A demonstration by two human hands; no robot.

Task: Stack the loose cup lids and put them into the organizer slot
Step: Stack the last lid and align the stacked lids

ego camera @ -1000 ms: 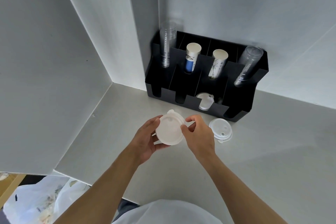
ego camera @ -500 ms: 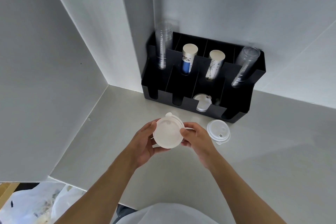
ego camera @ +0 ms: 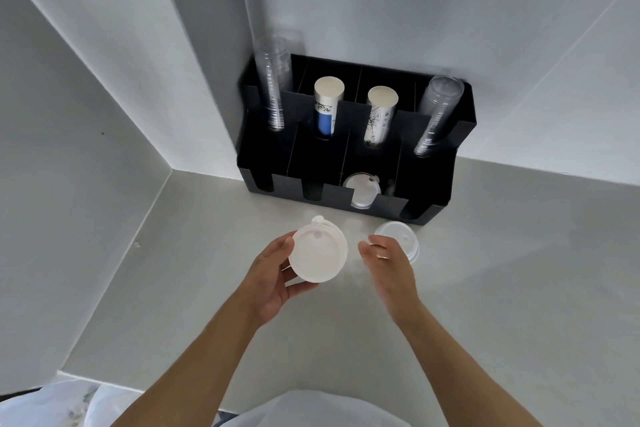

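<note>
My left hand grips a small stack of white cup lids, held above the counter with the flat underside facing me. My right hand is off the stack, fingers apart and empty, a little to its right. Just beyond that hand, more white lids lie on the counter, partly hidden by my fingers. The black organizer stands against the wall. One front slot holds several white lids.
Two stacks of clear cups and two stacks of paper cups stand in the organizer's back row. White walls close the corner at left and behind. A plastic bag lies below the counter's near-left edge.
My right hand has let go of the lid stack and moved right toward the lids on the counter. The left hand now holds the stack alone.
</note>
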